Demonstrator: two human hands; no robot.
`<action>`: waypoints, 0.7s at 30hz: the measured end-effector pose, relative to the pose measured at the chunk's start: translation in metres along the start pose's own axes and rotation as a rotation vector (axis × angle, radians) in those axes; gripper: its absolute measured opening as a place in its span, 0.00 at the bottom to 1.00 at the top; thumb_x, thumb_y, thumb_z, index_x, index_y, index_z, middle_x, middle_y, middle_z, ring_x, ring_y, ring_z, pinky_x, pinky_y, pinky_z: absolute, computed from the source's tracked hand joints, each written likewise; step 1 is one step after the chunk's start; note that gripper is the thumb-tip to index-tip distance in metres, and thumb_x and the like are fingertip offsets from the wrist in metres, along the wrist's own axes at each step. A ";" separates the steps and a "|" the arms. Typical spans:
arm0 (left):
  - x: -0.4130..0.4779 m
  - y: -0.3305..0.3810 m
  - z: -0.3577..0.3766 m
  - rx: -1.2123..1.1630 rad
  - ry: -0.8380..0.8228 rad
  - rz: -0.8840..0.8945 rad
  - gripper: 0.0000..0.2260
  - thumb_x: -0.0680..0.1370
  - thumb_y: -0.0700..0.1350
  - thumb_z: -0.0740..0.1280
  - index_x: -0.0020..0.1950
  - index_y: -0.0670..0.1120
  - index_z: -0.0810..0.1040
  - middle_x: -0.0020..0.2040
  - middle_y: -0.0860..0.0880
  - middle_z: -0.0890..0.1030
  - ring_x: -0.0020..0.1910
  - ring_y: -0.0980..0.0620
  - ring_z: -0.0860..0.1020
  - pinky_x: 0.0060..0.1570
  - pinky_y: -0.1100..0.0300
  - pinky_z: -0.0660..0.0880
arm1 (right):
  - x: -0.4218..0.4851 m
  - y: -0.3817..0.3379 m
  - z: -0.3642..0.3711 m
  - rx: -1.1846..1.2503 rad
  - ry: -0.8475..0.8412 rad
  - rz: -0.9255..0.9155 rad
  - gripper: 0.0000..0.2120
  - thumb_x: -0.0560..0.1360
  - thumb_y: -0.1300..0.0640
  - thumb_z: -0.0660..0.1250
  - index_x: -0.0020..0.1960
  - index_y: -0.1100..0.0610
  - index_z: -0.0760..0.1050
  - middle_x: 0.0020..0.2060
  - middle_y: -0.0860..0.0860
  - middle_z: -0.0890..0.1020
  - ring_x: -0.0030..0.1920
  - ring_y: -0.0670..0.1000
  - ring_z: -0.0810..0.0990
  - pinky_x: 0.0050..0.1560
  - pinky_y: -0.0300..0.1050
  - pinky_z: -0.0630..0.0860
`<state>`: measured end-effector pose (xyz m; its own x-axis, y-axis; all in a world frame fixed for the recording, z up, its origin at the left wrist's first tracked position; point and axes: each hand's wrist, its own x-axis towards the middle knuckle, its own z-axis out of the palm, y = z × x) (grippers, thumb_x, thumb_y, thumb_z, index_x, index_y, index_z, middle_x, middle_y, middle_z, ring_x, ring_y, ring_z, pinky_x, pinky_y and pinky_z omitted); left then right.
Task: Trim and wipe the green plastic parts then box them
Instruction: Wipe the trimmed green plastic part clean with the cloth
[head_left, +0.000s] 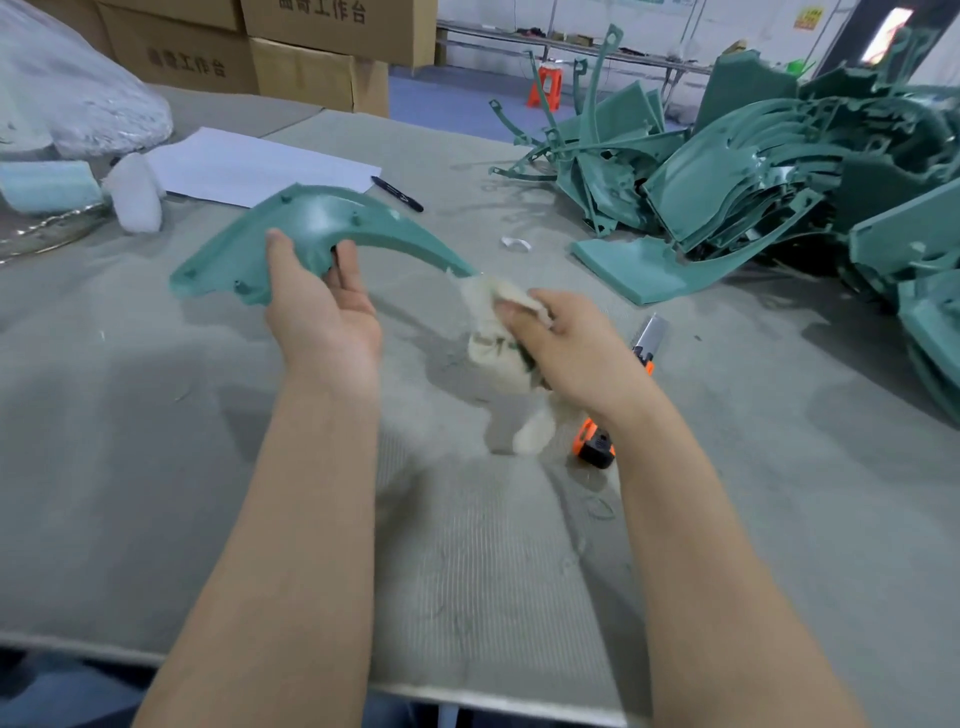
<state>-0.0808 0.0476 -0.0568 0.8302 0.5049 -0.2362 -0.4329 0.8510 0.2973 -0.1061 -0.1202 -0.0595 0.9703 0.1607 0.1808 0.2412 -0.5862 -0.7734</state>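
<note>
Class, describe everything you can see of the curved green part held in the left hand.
The curved green part is a teal, boomerang-shaped plastic moulding with small round studs on its face. It is held above the table, arching left to right. The left hand grips its inner edge near the middle, thumb on top; its right tip meets the cream cloth gripped by the right hand.
</note>
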 end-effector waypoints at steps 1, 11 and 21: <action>-0.002 -0.002 0.000 0.020 -0.018 -0.014 0.06 0.80 0.43 0.66 0.56 0.44 0.75 0.47 0.48 0.80 0.41 0.54 0.79 0.42 0.62 0.81 | 0.001 0.001 0.002 0.024 0.081 0.039 0.20 0.81 0.48 0.61 0.33 0.55 0.65 0.24 0.47 0.68 0.29 0.50 0.67 0.35 0.46 0.65; 0.002 0.003 -0.003 0.006 -0.040 0.040 0.12 0.80 0.45 0.64 0.63 0.45 0.74 0.47 0.50 0.80 0.42 0.55 0.80 0.47 0.63 0.80 | -0.004 0.011 -0.013 0.449 -0.193 0.082 0.05 0.78 0.69 0.62 0.51 0.63 0.75 0.36 0.53 0.76 0.29 0.43 0.74 0.31 0.34 0.73; 0.001 0.002 -0.003 -0.042 -0.027 0.020 0.14 0.80 0.45 0.65 0.65 0.42 0.74 0.49 0.49 0.80 0.43 0.55 0.79 0.48 0.62 0.80 | 0.005 0.019 -0.014 0.738 0.162 0.426 0.22 0.79 0.40 0.59 0.44 0.57 0.80 0.31 0.53 0.84 0.29 0.49 0.81 0.47 0.48 0.80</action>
<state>-0.0819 0.0500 -0.0590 0.8300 0.5185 -0.2058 -0.4636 0.8463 0.2625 -0.0965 -0.1415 -0.0645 0.9795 -0.1030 -0.1733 -0.1626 0.1038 -0.9812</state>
